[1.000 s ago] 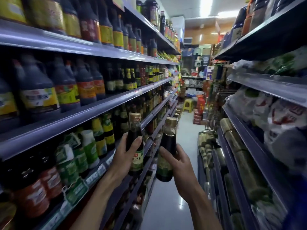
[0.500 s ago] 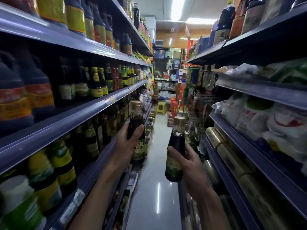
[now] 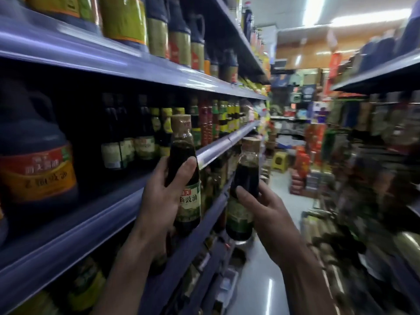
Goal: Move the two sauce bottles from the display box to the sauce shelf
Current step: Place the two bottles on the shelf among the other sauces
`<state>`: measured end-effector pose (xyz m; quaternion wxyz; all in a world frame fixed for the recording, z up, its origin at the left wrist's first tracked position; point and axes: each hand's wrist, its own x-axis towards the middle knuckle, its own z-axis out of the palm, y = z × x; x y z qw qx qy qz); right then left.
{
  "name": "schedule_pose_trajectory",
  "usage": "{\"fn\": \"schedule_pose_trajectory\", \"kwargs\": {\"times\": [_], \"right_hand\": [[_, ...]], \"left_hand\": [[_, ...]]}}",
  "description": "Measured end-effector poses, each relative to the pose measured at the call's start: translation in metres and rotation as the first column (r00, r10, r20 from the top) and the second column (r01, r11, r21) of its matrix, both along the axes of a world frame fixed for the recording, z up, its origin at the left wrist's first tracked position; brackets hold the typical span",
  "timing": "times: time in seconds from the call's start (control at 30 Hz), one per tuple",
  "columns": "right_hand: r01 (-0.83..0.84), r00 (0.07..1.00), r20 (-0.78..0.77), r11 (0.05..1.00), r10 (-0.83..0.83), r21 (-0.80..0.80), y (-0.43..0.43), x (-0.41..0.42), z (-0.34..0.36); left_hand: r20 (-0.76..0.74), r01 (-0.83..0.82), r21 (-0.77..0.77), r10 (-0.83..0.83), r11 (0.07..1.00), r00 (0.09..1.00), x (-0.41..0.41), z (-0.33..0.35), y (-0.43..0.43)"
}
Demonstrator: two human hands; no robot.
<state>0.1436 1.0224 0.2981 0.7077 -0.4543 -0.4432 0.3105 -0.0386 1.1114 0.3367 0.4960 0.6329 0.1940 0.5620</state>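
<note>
Both grips closed: left hand point(image 3: 159, 201) wraps left bottle point(image 3: 185, 178), right hand point(image 3: 266, 212) wraps right bottle point(image 3: 243, 196). Bottles upright, long axes vertical, in the air just off the shelf point(image 3: 109, 214) edge. Shelf lies to the left; left hand nearer, likely places first. Display box not seen.

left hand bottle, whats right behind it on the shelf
Behind the bottle in the left hand stands a row of smaller dark sauce bottles on the shelf. The bottle and left hand cover whatever stands directly behind them.
</note>
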Motion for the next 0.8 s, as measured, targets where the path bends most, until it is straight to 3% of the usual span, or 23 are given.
{"fn": "schedule_pose_trajectory", "kwargs": {"times": [0.17, 0.37, 0.6, 0.8], "right_hand": [[-0.316, 0.948, 0.007, 0.948, 0.317, -0.04, 0.074, 0.031, 0.036], [-0.604, 0.797, 0.002, 0.796, 0.605, -0.048, 0.143, 0.036, 0.064], [-0.767, 0.642, -0.02, 0.642, 0.766, -0.025, 0.18, 0.009, 0.078], [-0.822, 0.569, -0.005, 0.569, 0.822, 0.026, 0.2, -0.004, 0.087]], "left_hand": [[0.026, -0.199, -0.035, 0.2, 0.979, 0.979, 0.001, 0.028, 0.039], [0.041, -0.414, -0.035, 0.415, 0.91, 0.909, -0.004, 0.043, 0.055], [0.012, -0.553, -0.081, 0.556, 0.829, 0.831, -0.015, 0.046, 0.054], [0.049, -0.573, -0.117, 0.581, 0.811, 0.813, -0.009, 0.056, 0.059]]}}
